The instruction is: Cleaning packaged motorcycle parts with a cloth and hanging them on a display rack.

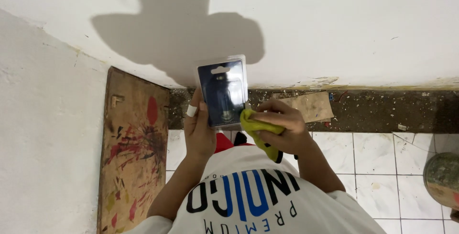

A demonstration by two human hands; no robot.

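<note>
My left hand point(198, 126), with a white bandage on one finger, holds up a clear plastic blister pack point(223, 90) with a dark blue card inside. My right hand point(282, 126) grips a bunched yellow-green cloth point(258, 131) and presses it against the lower right corner of the pack. Both hands are raised in front of my chest, above my white printed shirt point(253, 200). A white wall stands right behind them.
A paint-splattered wooden board point(131, 148) leans against the wall on the left. A strip of dirty bare floor with a scrap of cardboard point(311, 106) runs along the wall base. White floor tiles point(377, 152) lie to the right, with a round greenish container point(442, 179) at the edge.
</note>
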